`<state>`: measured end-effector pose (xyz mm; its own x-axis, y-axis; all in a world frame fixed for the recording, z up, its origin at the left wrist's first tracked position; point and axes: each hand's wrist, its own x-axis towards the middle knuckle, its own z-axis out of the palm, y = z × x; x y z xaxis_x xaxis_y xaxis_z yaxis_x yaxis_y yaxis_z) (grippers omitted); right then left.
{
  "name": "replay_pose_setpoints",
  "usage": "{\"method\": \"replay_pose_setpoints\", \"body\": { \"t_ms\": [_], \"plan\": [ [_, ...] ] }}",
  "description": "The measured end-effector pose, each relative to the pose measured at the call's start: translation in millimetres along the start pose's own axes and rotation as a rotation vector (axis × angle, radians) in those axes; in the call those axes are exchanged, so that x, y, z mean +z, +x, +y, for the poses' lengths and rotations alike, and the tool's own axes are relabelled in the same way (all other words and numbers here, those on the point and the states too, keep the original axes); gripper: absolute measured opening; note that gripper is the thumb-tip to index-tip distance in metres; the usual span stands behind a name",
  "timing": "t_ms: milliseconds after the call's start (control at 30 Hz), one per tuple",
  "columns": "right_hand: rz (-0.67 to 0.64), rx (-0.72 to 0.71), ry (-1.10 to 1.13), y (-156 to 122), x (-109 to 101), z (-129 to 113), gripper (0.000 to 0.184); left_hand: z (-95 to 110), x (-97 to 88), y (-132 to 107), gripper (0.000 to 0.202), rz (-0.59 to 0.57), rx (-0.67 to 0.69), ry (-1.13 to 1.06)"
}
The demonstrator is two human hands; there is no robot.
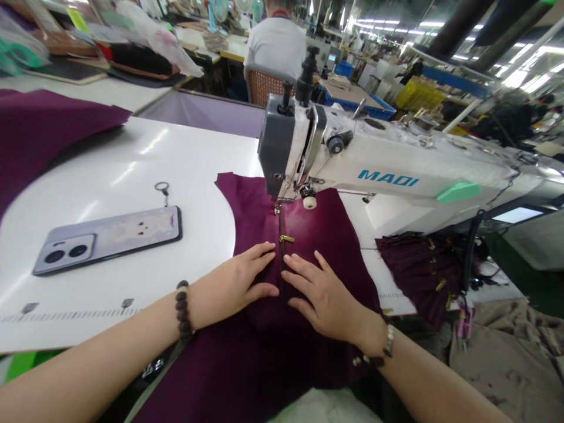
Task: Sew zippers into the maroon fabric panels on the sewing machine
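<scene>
A dark purple fabric piece [326,235] lies under the head of a white sewing machine [396,164]. A zipper with a gold pull [286,238] runs down its middle from the presser foot [277,207]. My left hand [235,283] lies flat on the fabric just left of the zipper, fingers stretched out. On the other side of the zipper rests my right hand [321,292], fingers spread and pressing the cloth. Neither hand grips anything.
A phone [108,239] with a key ring lies face down on the white table [132,170] at the left. More purple fabric [39,129] lies at the far left. A pile of purple zipper pieces [423,264] sits at the right. A person [275,44] sits with their back to me.
</scene>
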<state>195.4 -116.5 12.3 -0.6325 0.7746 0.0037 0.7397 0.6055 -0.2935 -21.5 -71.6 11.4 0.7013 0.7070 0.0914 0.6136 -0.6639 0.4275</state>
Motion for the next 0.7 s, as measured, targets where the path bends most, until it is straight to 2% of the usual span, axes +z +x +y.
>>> {"method": "replay_pose_setpoints", "body": {
  "t_ms": [133, 233, 400, 600, 700],
  "plan": [
    [0.041, 0.002, 0.039, 11, -7, 4, 0.028, 7, 0.8, 5, 0.056, -0.071, -0.008, 0.061],
    [0.111, 0.000, 0.060, 23, -6, 9, 0.031, 13, 12.0, 3, 0.061, -0.028, 0.001, 0.140],
    [0.254, 0.130, -0.042, 36, 7, 14, 0.041, 18, 25.9, -1, 0.059, 0.035, 0.024, 0.218],
    [0.218, 0.153, -0.127, 38, 11, 14, 0.040, 23, 29.7, 2, 0.070, 0.037, 0.058, 0.399],
    [0.211, 0.139, -0.124, 38, 12, 16, 0.040, 26, 31.9, 3, 0.070, 0.045, 0.061, 0.423]
  ]
}}
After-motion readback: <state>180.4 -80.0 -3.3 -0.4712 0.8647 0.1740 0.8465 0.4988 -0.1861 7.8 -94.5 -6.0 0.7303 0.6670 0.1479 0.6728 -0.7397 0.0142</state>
